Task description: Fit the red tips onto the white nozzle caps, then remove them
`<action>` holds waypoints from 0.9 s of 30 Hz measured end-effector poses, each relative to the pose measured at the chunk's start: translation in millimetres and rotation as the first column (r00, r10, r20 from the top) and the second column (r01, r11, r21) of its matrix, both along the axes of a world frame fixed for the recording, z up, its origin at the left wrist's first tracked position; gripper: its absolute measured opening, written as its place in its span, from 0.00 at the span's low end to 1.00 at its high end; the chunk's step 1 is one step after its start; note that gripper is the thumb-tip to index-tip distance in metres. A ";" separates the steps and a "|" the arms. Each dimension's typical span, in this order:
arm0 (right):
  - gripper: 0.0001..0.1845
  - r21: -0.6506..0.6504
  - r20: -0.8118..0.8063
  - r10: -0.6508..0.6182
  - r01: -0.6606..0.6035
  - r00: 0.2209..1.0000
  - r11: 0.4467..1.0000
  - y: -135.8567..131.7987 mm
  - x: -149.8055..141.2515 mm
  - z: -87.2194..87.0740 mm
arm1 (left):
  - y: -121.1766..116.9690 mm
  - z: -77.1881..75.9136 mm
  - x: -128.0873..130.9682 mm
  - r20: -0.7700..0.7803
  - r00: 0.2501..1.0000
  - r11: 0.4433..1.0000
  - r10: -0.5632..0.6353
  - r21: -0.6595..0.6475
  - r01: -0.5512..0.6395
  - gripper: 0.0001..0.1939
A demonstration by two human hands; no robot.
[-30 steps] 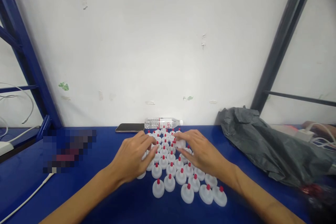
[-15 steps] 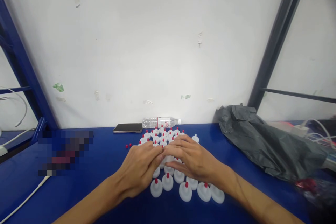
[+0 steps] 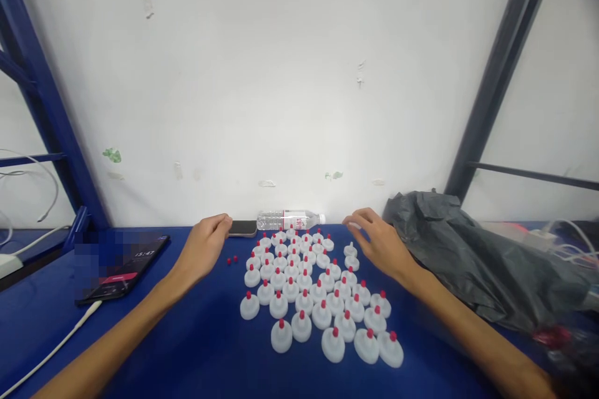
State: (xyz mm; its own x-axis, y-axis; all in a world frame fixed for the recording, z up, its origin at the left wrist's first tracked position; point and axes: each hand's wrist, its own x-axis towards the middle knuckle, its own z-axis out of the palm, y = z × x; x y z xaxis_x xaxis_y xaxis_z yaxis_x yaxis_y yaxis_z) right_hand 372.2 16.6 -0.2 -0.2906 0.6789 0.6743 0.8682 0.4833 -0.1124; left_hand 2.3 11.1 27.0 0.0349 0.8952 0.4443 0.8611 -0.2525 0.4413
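Many white, round plastic nozzle tops with small red caps (image 3: 291, 287) stand upright in a loose cluster on the blue table (image 3: 210, 343). Left of the cluster, my left hand (image 3: 206, 246) hovers with its fingers pressed together; whether something small is pinched there is hidden. Two loose red caps (image 3: 233, 259) lie just right of that hand. On the cluster's other side, my right hand (image 3: 381, 243) is open, thumb and fingers apart, with nothing visible between them. Close by its thumb are two white nozzle tops without red caps (image 3: 350, 255).
A clear plastic bottle (image 3: 290, 220) lies on its side along the wall, beside a dark phone (image 3: 242, 229). Another phone (image 3: 133, 271) with a lit screen and white cable (image 3: 60, 343) is at left. A dark grey plastic bag (image 3: 449, 255) spreads across the right side.
Both hands came together over the middle of the cluster, then moved apart to opposite sides. The nozzle top in my right hand a second ago is gone from it.
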 end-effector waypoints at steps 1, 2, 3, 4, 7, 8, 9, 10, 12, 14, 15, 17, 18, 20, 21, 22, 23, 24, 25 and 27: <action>0.15 -0.020 0.007 0.013 -0.013 1.000 1.000 1.2 -0.3 -0.9 | 4.9 -1.9 -4.9 -0.036 0.999 0.999 0.034 -0.011 -0.034 0.18; 0.15 -0.030 0.018 0.041 -0.040 0.999 0.999 1.3 -2.0 -1.7 | 8.6 -4.4 -8.5 -0.074 0.995 0.997 0.069 -0.019 -0.071 0.17; 0.15 -0.032 0.024 0.071 -0.071 0.997 0.997 0.7 -4.3 -2.4 | 11.4 -7.1 -11.2 -0.112 0.989 0.994 0.099 -0.028 -0.103 0.16; 0.15 -0.037 0.025 0.102 -0.101 0.994 0.994 -0.2 -6.7 -3.0 | 13.4 -9.7 -13.2 -0.147 0.982 0.991 0.121 -0.040 -0.128 0.15; 0.16 -0.078 0.031 0.159 -0.156 0.987 0.985 -1.9 -11.1 -5.4 | 17.1 -14.1 -17.5 -0.221 0.966 0.984 0.137 -0.081 -0.158 0.13; 0.16 -0.099 0.039 0.163 -0.158 0.986 0.982 -1.9 -11.3 -6.4 | 18.0 -14.5 -18.6 -0.236 0.962 0.983 0.134 -0.090 -0.159 0.13; 0.17 -0.123 0.049 0.165 -0.158 0.985 0.980 -1.6 -11.1 -7.4 | 18.7 -14.6 -19.8 -0.249 0.960 0.982 0.131 -0.098 -0.160 0.12; 0.17 -0.148 0.062 0.168 -0.157 0.984 0.976 -1.2 -10.7 -8.3 | 19.5 -14.6 -20.9 -0.259 0.957 0.982 0.129 -0.104 -0.160 0.13; 0.18 -0.193 0.090 0.183 -0.163 0.979 0.968 -0.5 -9.8 -10.0 | 20.9 -14.8 -23.1 -0.274 0.954 0.979 0.124 -0.122 -0.163 0.13; 0.19 -0.224 0.114 0.206 -0.177 0.972 0.958 0.1 -9.2 -11.6 | 22.6 -15.8 -25.4 -0.284 0.951 0.974 0.122 -0.149 -0.169 0.12; 0.19 -0.232 0.122 0.216 -0.183 0.969 0.955 0.3 -9.0 -12.4 | 23.5 -16.5 -26.7 -0.290 0.949 0.971 0.122 -0.164 -0.175 0.12; 0.20 -0.241 0.132 0.233 -0.197 0.964 0.950 1.0 -8.7 -14.3 | 25.3 -17.9 -29.5 -0.300 0.946 0.962 0.121 -0.198 -0.186 0.09; 0.20 -0.245 0.134 0.242 -0.204 0.961 0.948 1.5 -8.5 -15.2 | 26.1 -18.4 -30.9 -0.302 0.946 0.958 0.117 -0.216 -0.188 0.08; 0.21 -0.254 0.136 0.254 -0.214 0.958 0.943 2.4 -8.0 -17.0 | 27.5 -19.3 -33.7 -0.302 0.947 0.951 0.109 -0.246 -0.188 0.07; 0.21 -0.260 0.139 0.258 -0.216 0.956 0.941 2.8 -7.8 -17.7 | 27.9 -19.6 -34.9 -0.300 0.948 0.947 0.106 -0.259 -0.188 0.07; 0.21 -0.266 0.143 0.259 -0.215 0.955 0.940 3.2 -7.5 -18.4 | 28.3 -19.9 -36.0 -0.299 0.949 0.944 0.105 -0.271 -0.190 0.07; 0.21 -0.272 0.150 0.258 -0.211 0.955 0.939 3.6 -7.4 -18.8 | 28.5 -20.3 -36.8 -0.297 0.949 0.940 0.104 -0.282 -0.192 0.07; 0.21 -0.278 0.156 0.257 -0.207 0.954 0.938 4.0 -7.2 -19.2 | 28.6 -20.9 -37.4 -0.297 0.949 0.937 0.103 -0.292 -0.193 0.07; 0.21 -0.283 0.162 0.255 -0.203 0.953 0.938 4.3 -7.1 -19.4 | 28.7 -21.6 -37.8 -0.296 0.950 0.934 0.099 -0.302 -0.191 0.07; 0.22 -0.289 0.172 0.250 -0.194 0.953 0.937 5.1 -6.7 -19.7 | 28.9 -23.5 -38.1 -0.293 0.953 0.930 0.077 -0.323 -0.174 0.07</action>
